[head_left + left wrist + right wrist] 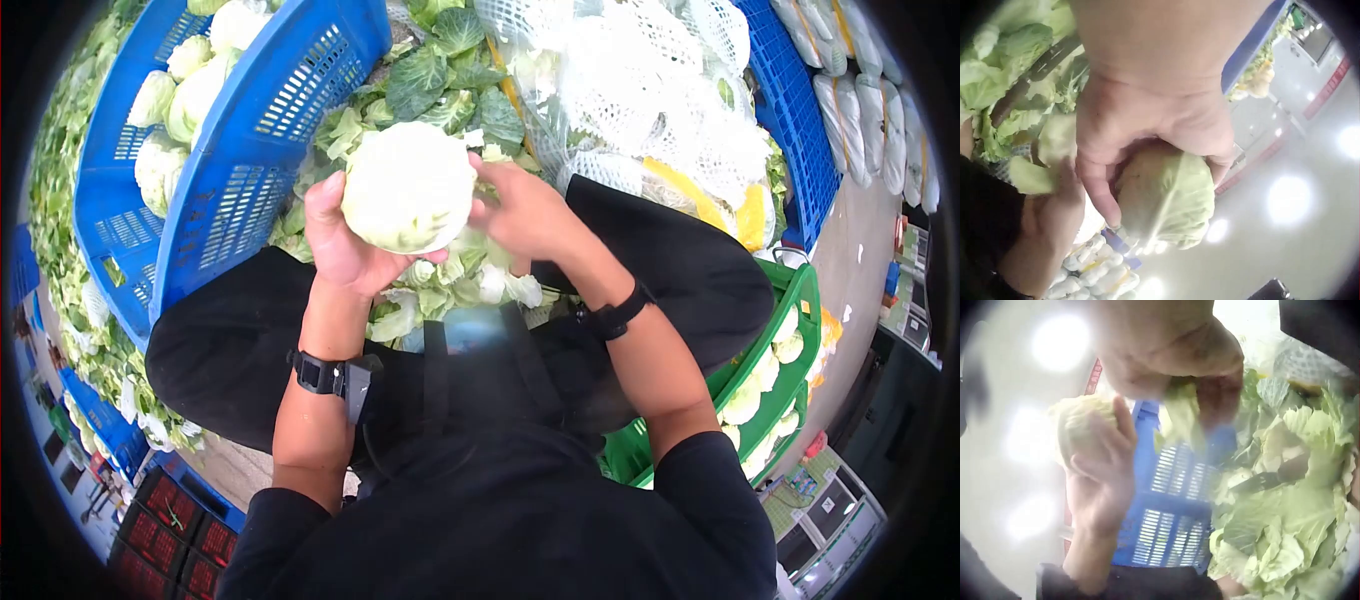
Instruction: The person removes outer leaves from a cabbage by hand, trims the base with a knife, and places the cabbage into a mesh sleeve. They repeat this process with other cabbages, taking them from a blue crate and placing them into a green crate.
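Note:
A pale green cabbage (410,188) rests in my left hand (345,245), its thumb and fingers curled round the sides and underside. In the left wrist view, the left hand (1154,119) grips the cabbage (1175,197) from the stem side. Just right of the head, my right hand (525,212) is bent. The right wrist view has the right hand (1172,353) pinching a loose cabbage leaf (1182,419), somewhat blurred, apart from the cabbage (1082,425). Loose leaves (465,270) lie beneath both hands.
A blue crate (240,170) with cabbages stands at left. White net bags (640,90) lie ahead on the right, a green crate (790,370) of cabbages at lower right. Among the leaves is a long dark object (1013,100), unclear which. Black-clad legs (670,260) flank the leaf pile.

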A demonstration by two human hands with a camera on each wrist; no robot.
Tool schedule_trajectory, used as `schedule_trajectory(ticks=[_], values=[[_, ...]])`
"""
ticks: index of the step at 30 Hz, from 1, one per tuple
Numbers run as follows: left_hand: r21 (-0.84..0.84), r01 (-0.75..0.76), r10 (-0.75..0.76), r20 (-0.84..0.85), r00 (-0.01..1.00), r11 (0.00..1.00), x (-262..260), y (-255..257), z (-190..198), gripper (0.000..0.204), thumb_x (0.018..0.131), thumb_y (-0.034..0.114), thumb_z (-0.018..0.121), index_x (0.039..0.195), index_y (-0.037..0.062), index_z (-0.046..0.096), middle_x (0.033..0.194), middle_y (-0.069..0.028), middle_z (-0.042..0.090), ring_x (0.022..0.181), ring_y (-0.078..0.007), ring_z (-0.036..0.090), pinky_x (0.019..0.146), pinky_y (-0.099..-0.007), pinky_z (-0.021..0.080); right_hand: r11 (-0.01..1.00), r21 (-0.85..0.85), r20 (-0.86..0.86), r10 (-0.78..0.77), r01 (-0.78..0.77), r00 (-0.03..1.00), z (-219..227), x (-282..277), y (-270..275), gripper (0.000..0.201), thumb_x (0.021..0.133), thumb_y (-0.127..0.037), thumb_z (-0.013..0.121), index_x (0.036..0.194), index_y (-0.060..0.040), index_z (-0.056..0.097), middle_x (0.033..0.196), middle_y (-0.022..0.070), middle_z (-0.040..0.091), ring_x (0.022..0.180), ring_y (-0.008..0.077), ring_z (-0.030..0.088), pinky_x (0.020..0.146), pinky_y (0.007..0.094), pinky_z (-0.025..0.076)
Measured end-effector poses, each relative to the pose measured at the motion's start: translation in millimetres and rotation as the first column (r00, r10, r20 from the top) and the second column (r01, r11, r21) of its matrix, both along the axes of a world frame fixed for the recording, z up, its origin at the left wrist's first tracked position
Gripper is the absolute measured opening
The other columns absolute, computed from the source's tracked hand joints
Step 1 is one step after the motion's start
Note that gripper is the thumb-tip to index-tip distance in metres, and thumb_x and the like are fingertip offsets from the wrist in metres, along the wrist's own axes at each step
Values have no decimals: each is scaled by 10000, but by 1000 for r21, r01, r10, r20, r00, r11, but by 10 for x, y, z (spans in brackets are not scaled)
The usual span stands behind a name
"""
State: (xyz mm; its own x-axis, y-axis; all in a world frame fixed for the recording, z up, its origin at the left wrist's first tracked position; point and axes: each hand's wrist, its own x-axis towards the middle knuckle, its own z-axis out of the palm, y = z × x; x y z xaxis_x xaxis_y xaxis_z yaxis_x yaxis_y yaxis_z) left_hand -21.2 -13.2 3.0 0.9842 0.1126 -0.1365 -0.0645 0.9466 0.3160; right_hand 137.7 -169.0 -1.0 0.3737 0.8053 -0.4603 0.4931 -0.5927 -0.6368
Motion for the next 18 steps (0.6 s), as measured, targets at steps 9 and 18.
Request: schedule_trajectory(ticks=[9,18], values=[[309,-129,91,133,987,942,336,-333,380,749,977,384,510,1578,-3,290,1661,-216,232,1540,-379,206,1239,-555,196,667,451,-603,-261,593,754,806,64,-455,767,771,-242,866,1388,17,492,1162,111,662,1081,177,630,908,306,525],[157,259,-246,-95,965,953,667,-578,39,565,1066,297,431,1563,44,341,1587,-125,409,1401,-262,452,1103,-451,431,-426,139,-984,-162,894,76,1543,-406,-3099,678,983,-634,490,1422,-119,523,1308,167,643,1134,415,653,800,469,607]])
